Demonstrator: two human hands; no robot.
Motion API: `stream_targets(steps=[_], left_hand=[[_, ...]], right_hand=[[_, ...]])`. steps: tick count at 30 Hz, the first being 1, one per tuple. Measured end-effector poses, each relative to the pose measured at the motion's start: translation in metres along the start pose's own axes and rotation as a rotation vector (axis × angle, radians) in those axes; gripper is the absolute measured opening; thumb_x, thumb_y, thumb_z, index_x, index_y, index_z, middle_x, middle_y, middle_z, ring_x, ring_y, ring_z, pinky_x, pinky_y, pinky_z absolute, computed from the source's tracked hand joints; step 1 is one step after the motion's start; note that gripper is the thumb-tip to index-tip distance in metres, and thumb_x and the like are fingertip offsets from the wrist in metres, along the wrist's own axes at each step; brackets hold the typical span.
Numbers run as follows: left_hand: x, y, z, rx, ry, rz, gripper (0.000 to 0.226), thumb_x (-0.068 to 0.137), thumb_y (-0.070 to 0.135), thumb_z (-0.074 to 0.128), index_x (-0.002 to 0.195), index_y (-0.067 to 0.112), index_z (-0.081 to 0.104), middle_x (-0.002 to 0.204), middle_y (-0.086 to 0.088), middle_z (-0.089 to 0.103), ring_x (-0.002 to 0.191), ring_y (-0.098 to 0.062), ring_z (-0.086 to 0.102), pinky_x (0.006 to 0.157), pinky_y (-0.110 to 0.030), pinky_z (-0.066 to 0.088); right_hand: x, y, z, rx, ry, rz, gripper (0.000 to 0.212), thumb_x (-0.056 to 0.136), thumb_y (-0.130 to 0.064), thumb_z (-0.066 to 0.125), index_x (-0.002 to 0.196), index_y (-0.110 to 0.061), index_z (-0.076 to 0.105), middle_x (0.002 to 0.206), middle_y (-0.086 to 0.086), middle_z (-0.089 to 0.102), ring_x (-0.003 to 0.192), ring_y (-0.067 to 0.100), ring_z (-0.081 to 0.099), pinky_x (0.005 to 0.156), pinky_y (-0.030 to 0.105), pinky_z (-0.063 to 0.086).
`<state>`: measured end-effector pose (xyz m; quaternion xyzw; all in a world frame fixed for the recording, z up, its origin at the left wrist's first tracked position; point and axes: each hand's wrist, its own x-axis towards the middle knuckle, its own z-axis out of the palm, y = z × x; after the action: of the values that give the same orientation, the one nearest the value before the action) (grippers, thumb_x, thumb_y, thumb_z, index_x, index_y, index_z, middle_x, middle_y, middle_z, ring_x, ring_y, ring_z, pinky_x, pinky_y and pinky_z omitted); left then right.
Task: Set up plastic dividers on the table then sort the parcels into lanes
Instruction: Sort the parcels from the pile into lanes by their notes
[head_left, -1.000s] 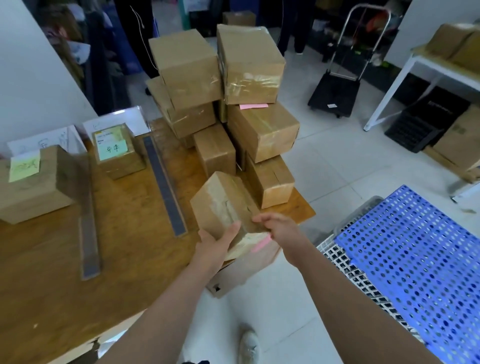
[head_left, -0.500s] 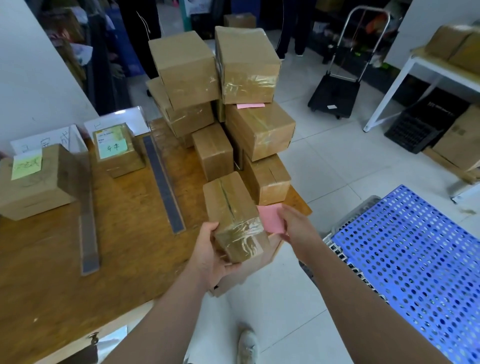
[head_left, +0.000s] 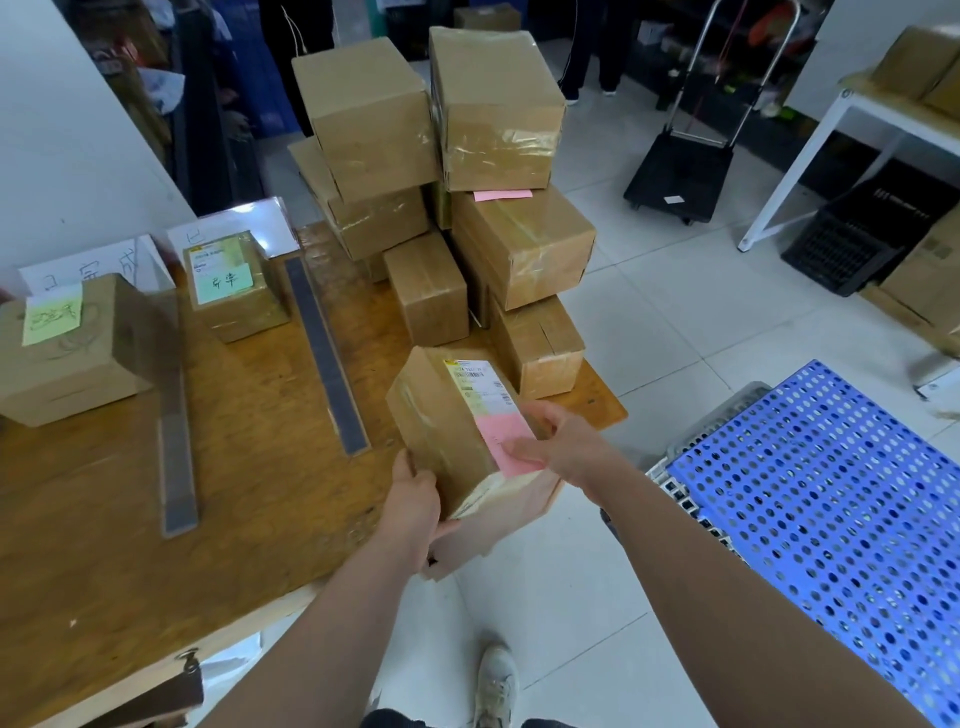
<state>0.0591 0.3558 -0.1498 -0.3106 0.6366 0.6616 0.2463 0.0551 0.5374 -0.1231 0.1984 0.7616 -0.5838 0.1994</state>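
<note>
Two hands grasp one parcel (head_left: 441, 426) above the table's (head_left: 260, 467) near right corner: the left hand (head_left: 410, 499) curls round its lower left side, and the right hand (head_left: 566, 441) grips the right side with the thumb pressed on a pink note (head_left: 506, 441) stuck to the top face below a printed label. The parcel is tilted, its far end raised. Two grey dividers lie flat on the wood, the left divider (head_left: 176, 441) and the right divider (head_left: 324, 353), both running from the far side toward the near edge. A yellow-noted parcel (head_left: 78, 364) sits at the left edge, outside the left divider. A green-noted parcel (head_left: 239, 306) sits between the dividers near the far edge. A stack of parcels (head_left: 467, 182) fills the far right corner. A blue perforated crate (head_left: 831, 493) stands on the floor to the right.
</note>
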Motion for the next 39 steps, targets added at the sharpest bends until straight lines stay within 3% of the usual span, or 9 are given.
stream_targets(steps=[3, 7, 9, 12, 16, 21, 26, 32, 39], left_hand=[[-0.003, 0.005, -0.002, 0.070, -0.007, 0.035, 0.045, 0.105, 0.039, 0.037, 0.149, 0.040, 0.027, 0.143, 0.003, 0.048, 0.128, -0.029, 0.051, 0.102, -0.051, 0.048], [-0.007, 0.006, -0.005, 0.079, -0.087, 0.032, 0.051, 0.093, 0.057, 0.054, 0.137, 0.040, 0.035, 0.123, 0.007, 0.062, 0.117, -0.023, 0.058, 0.109, -0.048, 0.041], [-0.006, 0.005, -0.005, 0.122, -0.104, 0.059, 0.070, 0.085, 0.058, 0.062, 0.145, 0.036, 0.035, 0.127, 0.006, 0.065, 0.116, -0.022, 0.061, 0.107, -0.049, 0.044], [-0.009, 0.009, -0.002, 0.116, -0.095, 0.096, 0.049, 0.093, 0.039, 0.059, 0.139, 0.031, 0.043, 0.121, 0.005, 0.067, 0.107, -0.018, 0.064, 0.096, -0.041, 0.050], [-0.016, 0.019, 0.001, 0.112, -0.086, 0.159, 0.049, 0.092, 0.038, 0.059, 0.138, 0.031, 0.043, 0.124, 0.004, 0.065, 0.105, -0.016, 0.063, 0.086, -0.033, 0.050], [-0.026, 0.046, -0.006, 0.118, -0.049, 0.311, 0.043, 0.098, 0.043, 0.052, 0.139, 0.030, 0.048, 0.120, 0.003, 0.067, 0.102, -0.013, 0.066, 0.082, -0.030, 0.055], [-0.051, 0.082, -0.027, 0.092, -0.005, 0.447, 0.039, 0.102, 0.042, 0.045, 0.138, 0.028, 0.050, 0.105, 0.011, 0.069, 0.085, -0.005, 0.068, 0.062, -0.015, 0.050], [-0.073, 0.109, -0.084, 0.056, 0.075, 0.567, 0.037, 0.102, 0.044, 0.042, 0.132, 0.026, 0.054, 0.100, 0.010, 0.070, 0.073, 0.006, 0.068, 0.050, -0.007, 0.047], [-0.102, 0.115, -0.207, 0.025, 0.218, 0.609, 0.037, 0.098, 0.050, 0.044, 0.122, 0.026, 0.059, 0.105, 0.008, 0.072, 0.093, -0.010, 0.067, 0.077, -0.027, 0.051]], right_hand=[[0.005, 0.001, 0.005, -0.008, -0.037, 0.061, 0.063, 0.082, -0.022, 0.077, 0.137, -0.022, 0.045, 0.130, 0.000, 0.062, 0.107, 0.022, 0.064, 0.094, 0.040, 0.054], [0.012, 0.010, 0.008, -0.024, 0.013, 0.079, 0.047, 0.085, -0.017, 0.074, 0.127, -0.007, 0.056, 0.119, 0.005, 0.069, 0.098, 0.023, 0.070, 0.092, 0.038, 0.056], [0.014, 0.014, 0.007, 0.013, 0.018, 0.071, 0.040, 0.086, -0.015, 0.074, 0.123, -0.008, 0.061, 0.112, 0.004, 0.072, 0.093, 0.019, 0.072, 0.085, 0.032, 0.058], [0.010, 0.009, 0.006, 0.020, 0.047, 0.021, 0.031, 0.088, -0.022, 0.071, 0.118, -0.017, 0.063, 0.106, -0.005, 0.073, 0.094, 0.014, 0.069, 0.071, 0.020, 0.053], [0.000, -0.010, 0.000, -0.033, 0.117, -0.057, 0.044, 0.087, -0.031, 0.072, 0.128, -0.019, 0.060, 0.110, -0.006, 0.072, 0.104, 0.016, 0.066, 0.086, 0.030, 0.053], [-0.021, -0.054, -0.005, -0.047, 0.172, -0.206, 0.048, 0.086, -0.035, 0.072, 0.130, -0.023, 0.055, 0.099, -0.015, 0.066, 0.090, -0.003, 0.059, 0.066, 0.014, 0.042], [-0.035, -0.099, 0.013, -0.108, 0.251, -0.350, 0.056, 0.082, -0.048, 0.072, 0.131, -0.026, 0.055, 0.110, -0.012, 0.065, 0.101, 0.007, 0.060, 0.081, 0.029, 0.053], [-0.053, -0.151, 0.061, -0.167, 0.277, -0.488, 0.056, 0.083, -0.049, 0.070, 0.132, -0.026, 0.055, 0.103, -0.018, 0.061, 0.092, 0.002, 0.057, 0.066, 0.019, 0.044], [-0.076, -0.195, 0.179, -0.163, 0.176, -0.579, 0.057, 0.083, -0.047, 0.071, 0.133, -0.024, 0.055, 0.110, -0.016, 0.060, 0.101, 0.006, 0.057, 0.079, 0.028, 0.052]])
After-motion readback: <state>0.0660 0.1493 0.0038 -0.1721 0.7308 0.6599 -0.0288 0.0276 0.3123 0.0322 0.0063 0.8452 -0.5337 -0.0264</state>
